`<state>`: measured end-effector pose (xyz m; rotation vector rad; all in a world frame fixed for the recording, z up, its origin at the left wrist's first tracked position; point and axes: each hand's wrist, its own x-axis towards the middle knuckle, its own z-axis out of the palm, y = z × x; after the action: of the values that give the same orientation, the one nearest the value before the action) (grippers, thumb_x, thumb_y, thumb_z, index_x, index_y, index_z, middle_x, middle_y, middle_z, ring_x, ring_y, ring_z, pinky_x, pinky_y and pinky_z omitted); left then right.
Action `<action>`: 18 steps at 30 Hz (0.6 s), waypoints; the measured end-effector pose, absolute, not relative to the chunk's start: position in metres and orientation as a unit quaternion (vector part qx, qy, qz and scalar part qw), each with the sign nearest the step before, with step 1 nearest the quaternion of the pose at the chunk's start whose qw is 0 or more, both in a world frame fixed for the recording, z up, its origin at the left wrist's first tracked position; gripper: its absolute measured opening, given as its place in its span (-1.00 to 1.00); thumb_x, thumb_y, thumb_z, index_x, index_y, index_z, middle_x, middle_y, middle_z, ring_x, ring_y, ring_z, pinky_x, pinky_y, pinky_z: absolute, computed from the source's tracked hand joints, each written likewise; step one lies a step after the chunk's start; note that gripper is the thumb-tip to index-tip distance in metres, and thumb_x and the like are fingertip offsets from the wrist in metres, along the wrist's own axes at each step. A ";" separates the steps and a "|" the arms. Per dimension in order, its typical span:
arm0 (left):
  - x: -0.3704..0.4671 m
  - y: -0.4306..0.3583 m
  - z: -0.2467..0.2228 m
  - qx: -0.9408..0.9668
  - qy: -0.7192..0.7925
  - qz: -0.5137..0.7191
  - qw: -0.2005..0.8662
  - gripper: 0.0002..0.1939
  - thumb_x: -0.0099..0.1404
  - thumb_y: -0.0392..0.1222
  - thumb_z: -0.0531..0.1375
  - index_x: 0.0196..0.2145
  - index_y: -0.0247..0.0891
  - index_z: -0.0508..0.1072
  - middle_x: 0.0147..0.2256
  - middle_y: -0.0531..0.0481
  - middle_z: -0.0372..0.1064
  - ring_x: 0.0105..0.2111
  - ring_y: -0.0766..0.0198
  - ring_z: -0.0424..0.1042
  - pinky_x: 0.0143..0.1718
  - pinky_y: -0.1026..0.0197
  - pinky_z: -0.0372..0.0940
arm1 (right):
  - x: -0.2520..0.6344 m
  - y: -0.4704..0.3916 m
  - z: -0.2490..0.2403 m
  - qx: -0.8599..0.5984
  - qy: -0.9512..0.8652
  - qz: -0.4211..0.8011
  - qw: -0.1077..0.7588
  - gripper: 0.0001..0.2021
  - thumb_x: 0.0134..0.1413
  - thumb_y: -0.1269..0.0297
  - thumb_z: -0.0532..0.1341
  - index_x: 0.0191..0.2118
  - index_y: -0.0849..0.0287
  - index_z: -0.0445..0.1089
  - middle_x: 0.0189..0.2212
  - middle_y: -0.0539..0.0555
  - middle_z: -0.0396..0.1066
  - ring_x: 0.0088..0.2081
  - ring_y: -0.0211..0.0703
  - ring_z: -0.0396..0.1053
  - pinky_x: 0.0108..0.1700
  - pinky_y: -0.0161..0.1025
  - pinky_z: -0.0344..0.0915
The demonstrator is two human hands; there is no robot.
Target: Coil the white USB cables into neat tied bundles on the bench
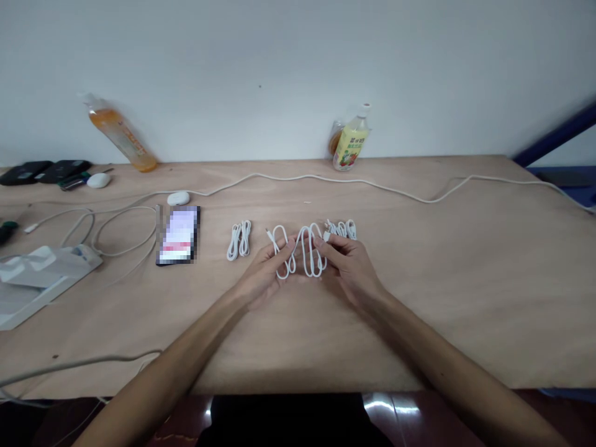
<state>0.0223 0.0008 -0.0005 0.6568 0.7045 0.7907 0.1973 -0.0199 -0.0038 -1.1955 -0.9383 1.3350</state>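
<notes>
A white charging cable (311, 254) is folded into loops between my two hands, just above the wooden table. My left hand (267, 270) pinches the loops on the left side, where one plug end sticks up. On the right, my right hand (347, 264) grips the other loops, with a white connector by the thumb. Left of my hands lie coiled white cables (239, 239) on the table. Behind my right hand rests another bunch of white cables (343, 229), partly hidden by the fingers.
A phone (178, 236) and a white earbud case (178, 198) lie to the left. A long white cord (302, 177) crosses the table's back. Two bottles, one orange (121, 136) and one yellow-labelled (351, 143), lean at the wall. An open white box (51, 273) stands far left.
</notes>
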 end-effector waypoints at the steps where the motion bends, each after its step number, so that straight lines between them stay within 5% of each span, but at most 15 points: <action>1: 0.022 0.001 -0.001 0.305 0.330 0.368 0.814 -0.63 0.47 -0.19 0.34 0.19 -0.27 0.58 0.01 -0.25 0.67 -0.03 -0.02 0.69 0.05 -0.03 0.59 | 0.198 -0.020 -0.005 -0.503 -0.395 0.556 0.531 -0.59 -0.11 -0.16 0.54 -0.42 0.10 0.61 -0.54 -0.04 0.39 -0.46 -0.21 0.29 -0.42 -0.25 0.24; 8: 0.020 0.002 -0.005 0.291 0.361 0.388 0.797 -0.66 0.46 -0.24 0.34 0.16 -0.26 0.59 -0.03 -0.22 0.69 -0.09 0.04 0.71 0.01 0.01 0.61 | 0.199 -0.020 -0.007 -0.524 -0.453 0.500 0.519 -0.56 0.02 -0.11 0.49 -0.58 0.11 0.47 -0.59 -0.04 0.36 -0.46 -0.21 0.24 -0.36 -0.21 0.18; 18: 0.017 0.000 0.000 0.316 0.352 0.385 0.793 -0.73 0.37 -0.26 0.41 0.02 -0.26 0.66 0.04 -0.20 0.66 0.03 -0.02 0.65 0.13 -0.07 0.55 | 0.197 -0.019 -0.006 -0.506 -0.429 0.535 0.523 -0.62 -0.05 -0.13 0.52 -0.49 0.08 0.56 -0.50 0.01 0.47 -0.39 -0.12 0.36 -0.30 -0.19 0.31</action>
<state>0.0171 0.0005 0.0004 0.6787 0.7561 0.8285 0.1968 -0.0191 -0.0060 -1.2121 -1.0271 1.2818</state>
